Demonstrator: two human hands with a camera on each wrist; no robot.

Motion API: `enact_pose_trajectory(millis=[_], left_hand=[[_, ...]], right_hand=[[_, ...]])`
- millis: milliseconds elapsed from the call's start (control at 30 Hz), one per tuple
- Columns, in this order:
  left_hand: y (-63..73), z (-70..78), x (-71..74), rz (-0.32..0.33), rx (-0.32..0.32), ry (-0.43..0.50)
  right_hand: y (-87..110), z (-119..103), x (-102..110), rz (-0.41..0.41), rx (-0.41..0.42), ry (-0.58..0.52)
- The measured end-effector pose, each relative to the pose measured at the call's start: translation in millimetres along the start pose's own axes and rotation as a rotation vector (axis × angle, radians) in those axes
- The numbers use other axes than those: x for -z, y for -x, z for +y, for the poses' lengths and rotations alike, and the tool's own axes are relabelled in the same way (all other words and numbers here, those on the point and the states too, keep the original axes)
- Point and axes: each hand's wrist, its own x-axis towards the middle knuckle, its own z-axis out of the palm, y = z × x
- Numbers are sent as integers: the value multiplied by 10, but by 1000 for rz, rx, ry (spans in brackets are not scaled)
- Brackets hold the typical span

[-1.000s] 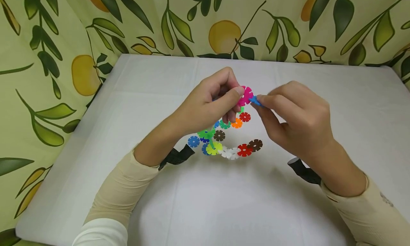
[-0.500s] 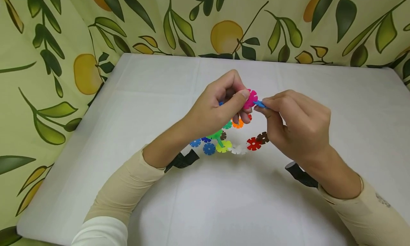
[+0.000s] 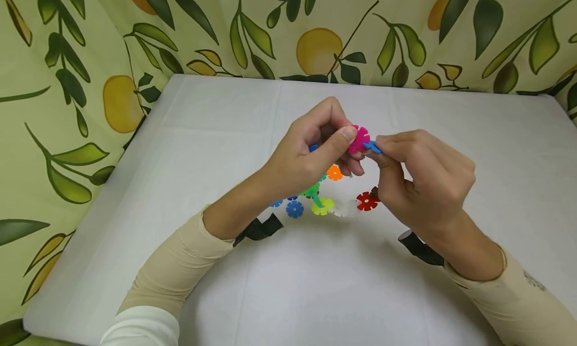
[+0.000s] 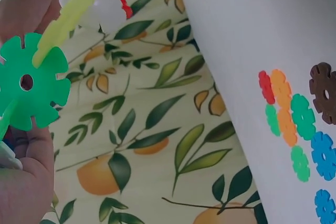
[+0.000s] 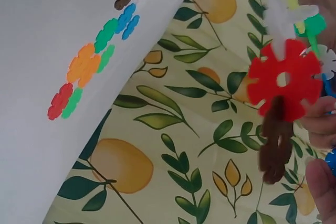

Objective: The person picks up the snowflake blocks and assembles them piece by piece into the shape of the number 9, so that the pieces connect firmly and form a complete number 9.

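In the head view my left hand (image 3: 311,153) pinches a pink notched flower disc (image 3: 361,139) between thumb and fingers. My right hand (image 3: 428,170) pinches a blue flower disc (image 3: 373,147), whose edge meets the pink one's rim; whether it sits in a notch I cannot tell. A linked chain hangs below the hands: a green disc (image 4: 50,82), a yellow disc (image 4: 63,24), white discs (image 4: 89,6), a red disc (image 5: 283,80) and a brown disc (image 5: 275,148). Part of a blue disc (image 3: 313,147) shows behind my left thumb. Fingers hide how the pink disc joins the chain.
Loose discs lie on the white table (image 3: 288,286), among them an orange disc (image 3: 334,173), a blue disc (image 3: 295,209) and a brown disc (image 4: 324,93). A leaf-patterned curtain (image 3: 252,30) borders the table's back and left. Black wrist mounts (image 3: 421,248) show below both wrists.
Both hands have shifted slightly right and down with the pink and blue discs. The hanging chain has moved right along with them, its brown end now partly behind my right hand.
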Motion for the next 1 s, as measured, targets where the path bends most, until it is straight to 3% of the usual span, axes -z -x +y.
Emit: enact_pose_trajectory(millis=[267, 400, 567, 867, 1000], left_hand=[[2, 27, -35, -28, -23, 2], [-6, 40, -58, -35, -26, 2], [-1, 24, -91, -20, -48, -28], [14, -15, -99, -21, -100, -56], [6, -1, -35, -33, -59, -73]], right_hand=[[40, 13, -40, 113, 36, -10], [26, 0, -58, 171, 120, 33], [11, -13, -47, 152, 206, 88], [-9, 5, -101, 181, 250, 60], [-4, 57, -99, 104, 239, 3]])
